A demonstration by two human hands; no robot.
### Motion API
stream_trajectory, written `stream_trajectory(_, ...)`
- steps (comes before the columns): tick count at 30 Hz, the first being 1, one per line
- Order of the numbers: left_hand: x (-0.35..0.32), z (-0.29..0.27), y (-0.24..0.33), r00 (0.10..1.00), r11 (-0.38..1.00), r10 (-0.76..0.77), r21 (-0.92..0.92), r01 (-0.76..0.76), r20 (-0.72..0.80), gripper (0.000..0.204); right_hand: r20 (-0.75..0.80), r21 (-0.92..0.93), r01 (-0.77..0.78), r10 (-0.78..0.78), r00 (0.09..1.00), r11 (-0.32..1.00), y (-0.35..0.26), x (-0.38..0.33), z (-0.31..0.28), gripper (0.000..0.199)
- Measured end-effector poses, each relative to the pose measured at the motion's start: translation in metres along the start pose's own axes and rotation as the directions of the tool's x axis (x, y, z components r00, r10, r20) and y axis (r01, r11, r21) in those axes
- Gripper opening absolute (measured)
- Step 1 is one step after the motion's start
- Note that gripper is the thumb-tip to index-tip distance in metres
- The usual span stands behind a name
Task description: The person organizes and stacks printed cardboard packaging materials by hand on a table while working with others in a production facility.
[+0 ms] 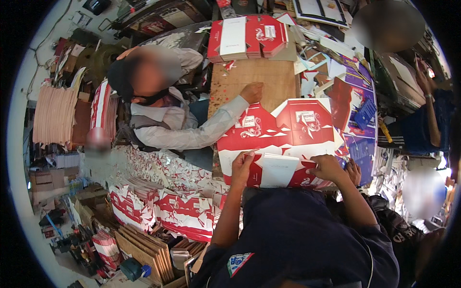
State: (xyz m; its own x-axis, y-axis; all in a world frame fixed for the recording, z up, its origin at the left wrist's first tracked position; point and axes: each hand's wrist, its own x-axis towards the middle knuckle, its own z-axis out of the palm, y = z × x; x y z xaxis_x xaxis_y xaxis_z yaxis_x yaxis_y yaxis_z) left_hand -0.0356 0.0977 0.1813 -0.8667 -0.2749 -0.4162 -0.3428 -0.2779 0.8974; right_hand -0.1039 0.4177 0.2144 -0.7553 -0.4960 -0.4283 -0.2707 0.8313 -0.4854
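Note:
A small stack of red-and-white printed cardboard blanks (280, 172) lies at the table's near edge, right in front of me. My left hand (241, 166) closes on its left end, thumb on top. My right hand (329, 169) is curled over its right end, the thumb resting on the red print; its other fingers are partly hidden. Just beyond lies a larger red-and-white printed sheet (278, 132) with white scraps over it. Across the table, a co-worker's fist (252, 92) rests near that sheet's far edge. Another person's hand (353, 172) is beside my right hand.
A thick pile of red cardboard blanks (254, 43) sits at the far end of the wooden table (269, 79). Purple printed sheets (360, 149) and paper offcuts lie to the right. Red-and-white stacks (185, 211) and scraps cover the floor at left. A co-worker (168, 122) sits at the left side.

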Motion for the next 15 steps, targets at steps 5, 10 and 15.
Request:
stream_trajectory(5, 0.008, -0.005, -0.027, 0.974, 0.990, -0.097, -0.116, 0.074, -0.203, 0.017, -0.032, -0.002, 0.051, -0.051, 0.998, 0.999, -0.008, 0.002, 0.005, 0.050)
stream_trajectory(10, 0.010, 0.003, -0.023, 0.946, 0.993, -0.089, -0.101, 0.060, -0.311, 0.028, -0.013, -0.028, 0.042, -0.042, 0.999, 0.999, -0.006, 0.002, 0.005, 0.050)
stream_trajectory(15, 0.008, 0.007, -0.021, 0.911, 0.980, -0.107, -0.196, 0.029, -0.398, 0.036, 0.054, -0.065, 0.020, -0.017, 0.998, 0.998, -0.004, 0.002, 0.004, 0.056)
